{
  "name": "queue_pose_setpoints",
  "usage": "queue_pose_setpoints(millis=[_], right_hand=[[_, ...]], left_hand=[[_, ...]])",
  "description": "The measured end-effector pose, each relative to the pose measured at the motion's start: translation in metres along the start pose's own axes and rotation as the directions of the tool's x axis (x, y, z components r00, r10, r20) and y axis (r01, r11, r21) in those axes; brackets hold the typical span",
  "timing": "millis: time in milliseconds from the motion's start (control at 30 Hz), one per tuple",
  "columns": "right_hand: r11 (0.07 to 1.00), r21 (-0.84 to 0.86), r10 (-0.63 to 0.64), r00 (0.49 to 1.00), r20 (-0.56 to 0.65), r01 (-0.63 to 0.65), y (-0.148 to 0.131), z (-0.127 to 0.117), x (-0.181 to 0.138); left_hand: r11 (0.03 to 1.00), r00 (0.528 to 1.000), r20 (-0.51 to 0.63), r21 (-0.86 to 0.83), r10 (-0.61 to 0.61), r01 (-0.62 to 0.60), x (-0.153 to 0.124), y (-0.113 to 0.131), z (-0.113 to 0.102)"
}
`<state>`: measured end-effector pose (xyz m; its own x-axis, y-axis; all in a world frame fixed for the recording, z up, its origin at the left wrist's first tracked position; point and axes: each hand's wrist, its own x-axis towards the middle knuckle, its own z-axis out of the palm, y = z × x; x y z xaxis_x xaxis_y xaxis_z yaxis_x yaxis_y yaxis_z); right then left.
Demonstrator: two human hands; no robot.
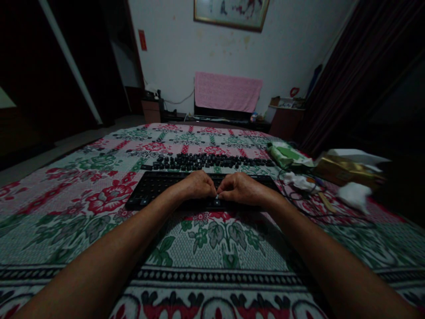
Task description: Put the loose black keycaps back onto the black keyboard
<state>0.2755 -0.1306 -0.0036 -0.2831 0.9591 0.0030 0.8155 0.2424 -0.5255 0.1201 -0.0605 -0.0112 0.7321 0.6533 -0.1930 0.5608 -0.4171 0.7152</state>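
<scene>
A black keyboard (159, 184) lies on the patterned bedspread, with most of its key positions bare. My left hand (200, 184) rests over its middle, fingers pinched together. Facing it, my right hand (241, 188) is also closed, thumb and forefinger meeting the left fingertips. Between them is a small black keycap (217, 196) with a pale mark, mostly covered by the fingertips. Just below sits another keycap (217, 202) near the keyboard's front edge. Behind the keyboard, many loose black keycaps (199, 160) are spread in a long band.
To the right lie a green and white tissue pack (288, 153), a gold box (348, 170), crumpled white tissue (355, 196), a thin wooden stick (327, 203) and a dark cable (302, 210). The floral bedspread (99, 235) spreads under everything. Beyond it, a pink towel (227, 92) covers a screen.
</scene>
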Motion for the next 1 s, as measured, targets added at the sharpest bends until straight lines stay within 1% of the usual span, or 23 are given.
queue_pose_setpoints(millis=[167,267,433,700,800,1000], right_hand=[[1.000,-0.020,-0.017,1.000,-0.013,0.017,0.001,0.002,0.002],[0.999,-0.041,-0.025,1.000,-0.016,0.024,0.000,0.003,0.003],[0.998,-0.063,-0.014,1.000,-0.013,0.013,0.001,0.003,0.005],[0.999,-0.038,-0.005,1.000,0.003,0.005,0.003,0.004,0.004],[0.999,-0.040,0.002,1.000,0.005,-0.002,0.002,0.004,0.005],[0.999,-0.051,0.020,1.000,0.017,-0.019,-0.001,0.005,0.005]], left_hand=[[1.000,1.000,-0.023,0.020,0.012,-0.011,0.002,-0.003,0.001],[0.999,0.999,-0.039,0.041,-0.001,0.002,0.003,-0.004,0.004],[0.995,0.998,-0.055,0.096,-0.005,0.010,0.001,0.000,0.004],[0.987,0.996,-0.072,0.142,-0.060,0.070,-0.001,0.006,0.004],[0.989,0.994,-0.098,0.130,-0.054,0.066,-0.003,0.006,0.004],[0.990,0.995,-0.102,0.141,-0.004,0.018,-0.005,0.008,0.006]])
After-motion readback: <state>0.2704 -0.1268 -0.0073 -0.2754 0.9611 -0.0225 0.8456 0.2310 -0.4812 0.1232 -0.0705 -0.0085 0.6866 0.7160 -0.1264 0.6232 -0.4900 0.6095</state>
